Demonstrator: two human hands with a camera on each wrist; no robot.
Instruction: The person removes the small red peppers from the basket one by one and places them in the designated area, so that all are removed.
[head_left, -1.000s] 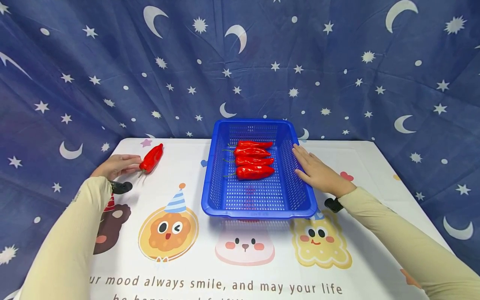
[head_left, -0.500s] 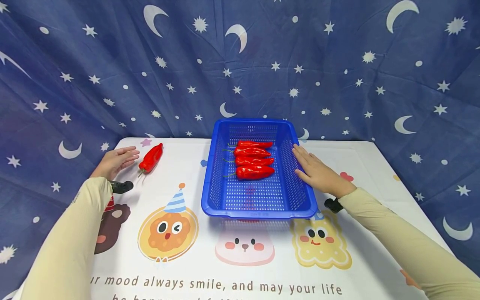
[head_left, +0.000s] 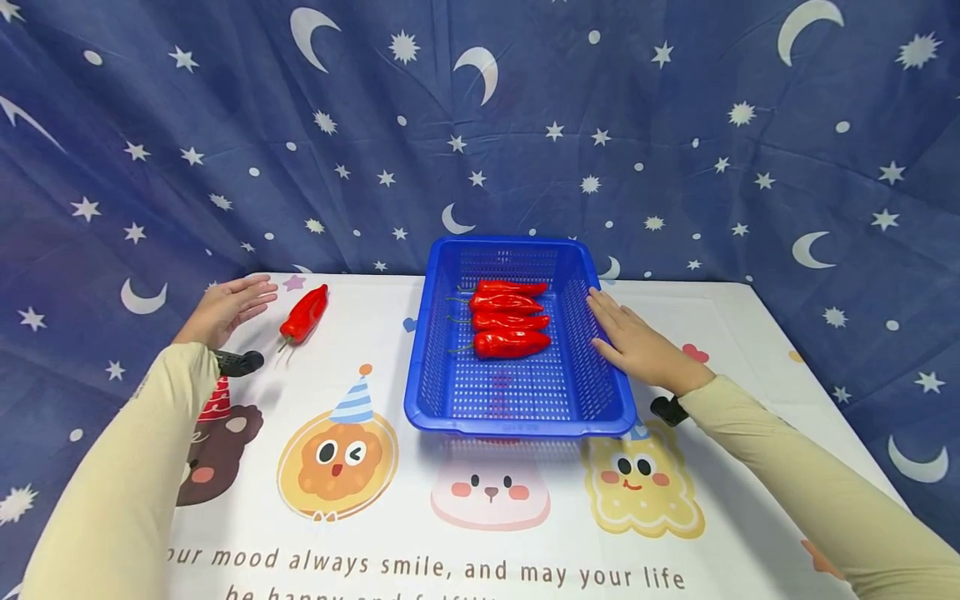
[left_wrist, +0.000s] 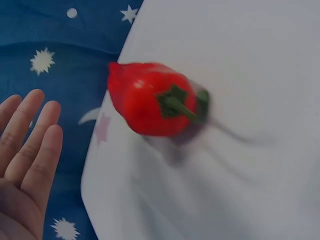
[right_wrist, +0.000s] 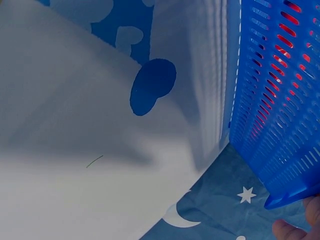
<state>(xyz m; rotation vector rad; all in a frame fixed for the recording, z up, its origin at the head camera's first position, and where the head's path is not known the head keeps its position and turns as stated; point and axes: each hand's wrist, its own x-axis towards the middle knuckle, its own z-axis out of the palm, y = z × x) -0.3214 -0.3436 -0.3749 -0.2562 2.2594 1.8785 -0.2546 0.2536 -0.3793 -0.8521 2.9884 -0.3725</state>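
Note:
A single red pepper (head_left: 304, 315) lies on the left of the table, its green stem end toward the near side. Just left of it is my left hand (head_left: 225, 310), fingers extended and apart from the pepper. In the left wrist view those fingers (left_wrist: 42, 165) show at the left, with a gap between them and the pepper (left_wrist: 155, 102). My right hand (head_left: 647, 350) rests with straight fingers on the right rim of a blue plastic basket (head_left: 517, 428). Inside it several red peppers (head_left: 510, 344) lie in a row, stems to the left.
A white tablecloth (head_left: 360, 533) printed with cartoon figures and lettering covers the table. Behind it hangs a dark blue curtain (head_left: 525, 100) with moons and stars. In the right wrist view a thin green bit (right_wrist: 94, 161) lies on the cloth.
My left hand has drawn away from the lone pepper, moving left and toward the back, with its fingers opening out. The pepper, the basket and my right hand stay put.

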